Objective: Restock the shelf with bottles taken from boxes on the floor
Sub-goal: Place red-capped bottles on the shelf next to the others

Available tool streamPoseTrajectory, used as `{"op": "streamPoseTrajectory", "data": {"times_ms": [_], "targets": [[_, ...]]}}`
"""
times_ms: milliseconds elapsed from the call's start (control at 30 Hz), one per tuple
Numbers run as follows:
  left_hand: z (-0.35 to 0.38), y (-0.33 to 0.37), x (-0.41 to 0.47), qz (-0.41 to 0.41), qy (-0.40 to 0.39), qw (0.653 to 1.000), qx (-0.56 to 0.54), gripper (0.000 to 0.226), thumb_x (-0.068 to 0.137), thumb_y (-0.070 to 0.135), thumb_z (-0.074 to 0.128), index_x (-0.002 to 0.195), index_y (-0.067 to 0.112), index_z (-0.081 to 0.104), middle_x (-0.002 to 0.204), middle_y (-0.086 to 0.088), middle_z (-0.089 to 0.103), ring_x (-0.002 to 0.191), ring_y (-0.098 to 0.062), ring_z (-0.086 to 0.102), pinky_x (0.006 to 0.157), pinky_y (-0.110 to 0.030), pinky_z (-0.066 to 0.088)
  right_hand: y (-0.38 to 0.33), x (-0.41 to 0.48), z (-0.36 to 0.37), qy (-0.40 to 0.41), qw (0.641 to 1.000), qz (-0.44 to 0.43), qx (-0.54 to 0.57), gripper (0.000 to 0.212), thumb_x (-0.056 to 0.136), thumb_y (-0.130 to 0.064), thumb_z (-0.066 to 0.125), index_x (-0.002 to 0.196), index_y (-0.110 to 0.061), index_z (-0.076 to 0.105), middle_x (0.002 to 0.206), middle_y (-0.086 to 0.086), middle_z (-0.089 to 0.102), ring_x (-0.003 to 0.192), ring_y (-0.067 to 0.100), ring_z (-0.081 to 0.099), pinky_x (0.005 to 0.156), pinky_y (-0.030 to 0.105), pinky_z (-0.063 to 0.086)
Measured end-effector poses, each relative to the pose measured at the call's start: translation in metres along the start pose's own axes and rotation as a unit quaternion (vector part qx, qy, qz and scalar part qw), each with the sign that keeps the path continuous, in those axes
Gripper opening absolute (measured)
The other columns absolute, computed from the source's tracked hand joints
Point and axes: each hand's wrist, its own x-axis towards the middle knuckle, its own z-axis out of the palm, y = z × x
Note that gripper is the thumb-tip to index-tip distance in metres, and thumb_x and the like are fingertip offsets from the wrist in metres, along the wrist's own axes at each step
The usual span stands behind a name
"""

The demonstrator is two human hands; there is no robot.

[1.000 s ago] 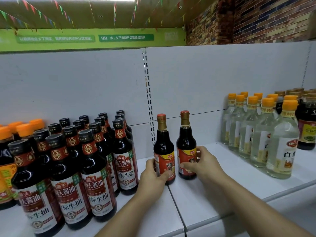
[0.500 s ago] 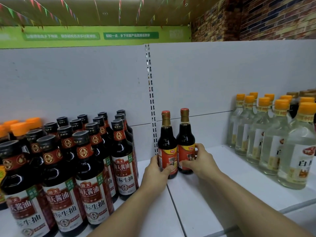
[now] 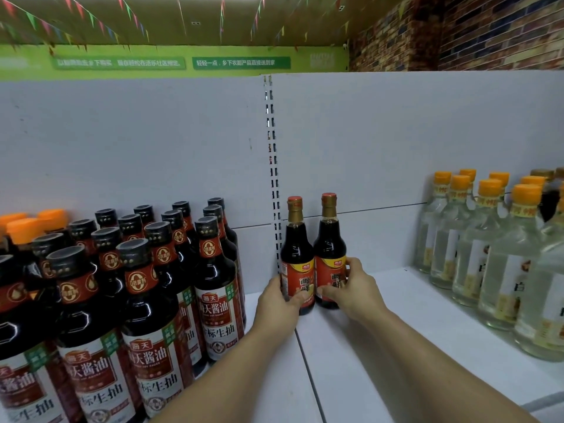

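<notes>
- Bottles, two of them, stand upright and side by side on the white shelf (image 3: 381, 331), their bodies touching. They are close to the back panel (image 3: 396, 148) and just right of the slotted upright (image 3: 272, 178).
- Each has a red cap, a gold neck, dark liquid and a red and yellow label.
- The left bottle (image 3: 297, 254) stands at the far end of the seam between two shelf boards. The right bottle (image 3: 330, 251) stands on the right-hand board.
- The left grip (image 3: 279, 303) is closed round the lower part of the left bottle. Its thumb lies across the front of the label and its fingers curl round the left side.
- The right grip (image 3: 355, 290) is closed round the lower part of the right bottle. Its thumb is on the front of the label and its fingers wrap round the right side.
- Both forearms reach in from the bottom edge of the view.
- To the left, near the left bottle but apart from it, stands a dense block of black-capped soy sauce bottles (image 3: 213, 270). A few orange-capped bottles (image 3: 24, 230) show at the far left behind them.
- To the right, well apart from the pair, stand rows of clear bottles (image 3: 500, 254) with orange caps and pale labels.
- Above the back panel are a green banner (image 3: 183, 62) with white writing, strings of coloured bunting (image 3: 91, 19) and a brick wall (image 3: 488, 32) at the upper right.
</notes>
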Motion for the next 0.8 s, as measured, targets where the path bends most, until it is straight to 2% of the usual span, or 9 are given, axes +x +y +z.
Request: {"op": "streamPoseTrajectory", "data": {"times_ms": [100, 233, 433, 600, 800], "targets": [[-0.001, -0.001, 0.007, -0.003, 0.014, 0.999, 0.029, 0.048, 0.092, 0.033, 0.075, 0.134, 0.025, 0.055, 0.126, 0.008, 0.053, 0.110, -0.013, 0.062, 0.102, -0.033, 0.049, 0.000, 0.004, 0.003, 0.001, 1.000, 0.000, -0.005, 0.080, 0.076, -0.030, 0.090, 0.139, -0.018, 0.043, 0.126, 0.000, 0.066, 0.103, 0.019, 0.064, 0.093, 0.035, 0.053], [0.004, -0.011, 0.018, -0.002, 0.018, 0.999, 0.038, 0.054, 0.085, 0.044, 0.076, 0.134, 0.032, 0.057, 0.128, 0.009, 0.062, 0.112, -0.010, 0.065, 0.104, -0.043, 0.053, -0.001, 0.009, 0.006, 0.003, 1.000, -0.001, -0.011, 0.081, 0.076, -0.032, 0.090, 0.140, -0.018, 0.043, 0.127, 0.001, 0.066, 0.110, 0.023, 0.066, 0.096, 0.037, 0.053], [0.008, -0.004, 0.014, 0.005, 0.041, 0.998, 0.046, 0.047, 0.092, 0.039, 0.072, 0.135, 0.031, 0.056, 0.128, 0.009, 0.062, 0.109, -0.011, 0.065, 0.101, -0.040, 0.053, 0.001, 0.015, 0.010, 0.012, 1.000, -0.001, -0.015, 0.080, 0.074, -0.034, 0.091, 0.138, -0.019, 0.045, 0.126, 0.001, 0.067, 0.108, 0.022, 0.066, 0.094, 0.040, 0.054], [0.008, -0.002, 0.017, -0.002, 0.046, 0.998, 0.053, 0.047, 0.094, 0.038, 0.070, 0.137, 0.028, 0.054, 0.130, 0.008, 0.064, 0.109, -0.011, 0.065, 0.099, -0.037, 0.053, 0.000, 0.019, 0.013, 0.008, 1.000, -0.001, -0.007, 0.077, 0.077, -0.032, 0.089, 0.138, -0.018, 0.044, 0.126, 0.001, 0.067, 0.100, 0.018, 0.063, 0.088, 0.033, 0.051], [0.010, -0.004, 0.021, -0.007, 0.061, 0.997, 0.046, 0.053, 0.096, 0.034, 0.069, 0.143, 0.024, 0.046, 0.134, 0.005, 0.060, 0.114, -0.016, 0.061, 0.096, -0.033, 0.049, -0.001, 0.024, 0.016, 0.007, 1.000, 0.004, -0.008, 0.075, 0.080, -0.030, 0.088, 0.138, -0.016, 0.044, 0.129, 0.004, 0.066, 0.111, 0.024, 0.065, 0.090, 0.034, 0.050]]}}
